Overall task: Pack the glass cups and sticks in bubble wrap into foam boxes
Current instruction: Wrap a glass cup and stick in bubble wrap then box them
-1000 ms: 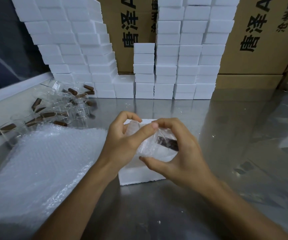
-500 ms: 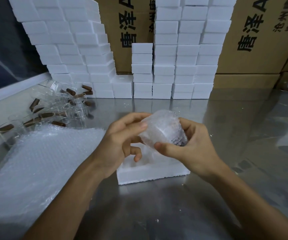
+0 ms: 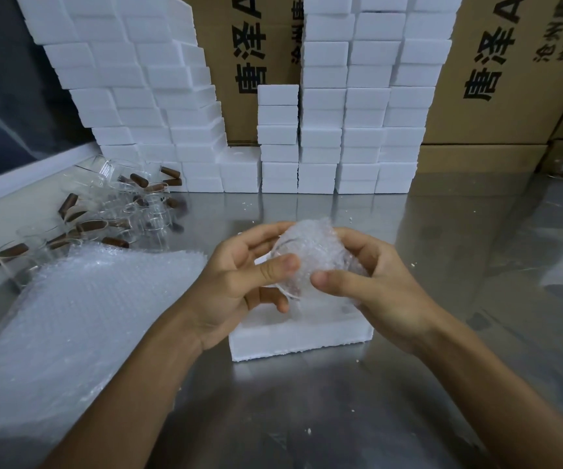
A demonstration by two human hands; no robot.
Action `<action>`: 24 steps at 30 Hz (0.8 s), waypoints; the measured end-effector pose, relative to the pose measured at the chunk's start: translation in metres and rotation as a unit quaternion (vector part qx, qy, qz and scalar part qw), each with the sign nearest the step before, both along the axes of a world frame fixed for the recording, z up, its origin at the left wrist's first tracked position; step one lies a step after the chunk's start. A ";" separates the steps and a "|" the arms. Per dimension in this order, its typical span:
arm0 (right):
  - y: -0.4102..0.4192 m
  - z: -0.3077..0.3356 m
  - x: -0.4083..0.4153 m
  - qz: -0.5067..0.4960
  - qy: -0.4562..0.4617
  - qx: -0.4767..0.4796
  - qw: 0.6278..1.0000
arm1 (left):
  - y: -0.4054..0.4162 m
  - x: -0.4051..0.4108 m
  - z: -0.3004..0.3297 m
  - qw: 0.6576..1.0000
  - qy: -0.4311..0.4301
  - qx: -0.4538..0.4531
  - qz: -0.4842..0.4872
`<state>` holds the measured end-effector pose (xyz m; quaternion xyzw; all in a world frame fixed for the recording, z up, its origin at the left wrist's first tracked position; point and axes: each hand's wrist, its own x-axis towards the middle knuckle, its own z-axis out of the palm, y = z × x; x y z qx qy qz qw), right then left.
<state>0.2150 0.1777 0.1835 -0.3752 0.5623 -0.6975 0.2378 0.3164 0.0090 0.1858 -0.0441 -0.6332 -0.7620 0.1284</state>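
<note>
We hold the wrapped cup (image 3: 310, 262) in both hands above the open foam box (image 3: 302, 333) on the table (image 3: 341, 418). Our left hand (image 3: 236, 286) curls round its left side, thumb pressed on the front. Our right hand (image 3: 374, 286) grips the right side, thumb on the wrap.

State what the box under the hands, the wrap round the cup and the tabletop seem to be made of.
Box: white foam, matt, with a grainy, crumbling edge. Wrap: clear plastic bubble film, its rows of air cells visible. Tabletop: probably stainless steel, grey, with blurred reflections of the stacks.
</note>
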 end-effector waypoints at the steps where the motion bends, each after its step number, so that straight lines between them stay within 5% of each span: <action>1: -0.001 -0.001 -0.001 -0.022 -0.011 -0.006 1.000 | -0.002 -0.001 -0.001 1.000 0.006 0.013 0.009; 9: 0.001 0.003 -0.010 -0.082 -0.177 -0.079 0.978 | -0.010 -0.004 -0.007 0.996 0.058 0.027 0.057; 13: 0.001 0.001 -0.014 -0.107 -0.167 -0.091 0.976 | -0.011 -0.006 -0.010 0.984 0.079 -0.098 0.128; 18: 0.004 -0.001 -0.018 -0.098 -0.156 -0.110 0.977 | -0.013 -0.008 -0.016 0.894 0.108 -0.333 0.279; 24: 0.002 -0.004 -0.019 -0.119 -0.153 -0.121 0.974 | -0.013 -0.009 -0.022 0.874 0.120 -0.367 0.296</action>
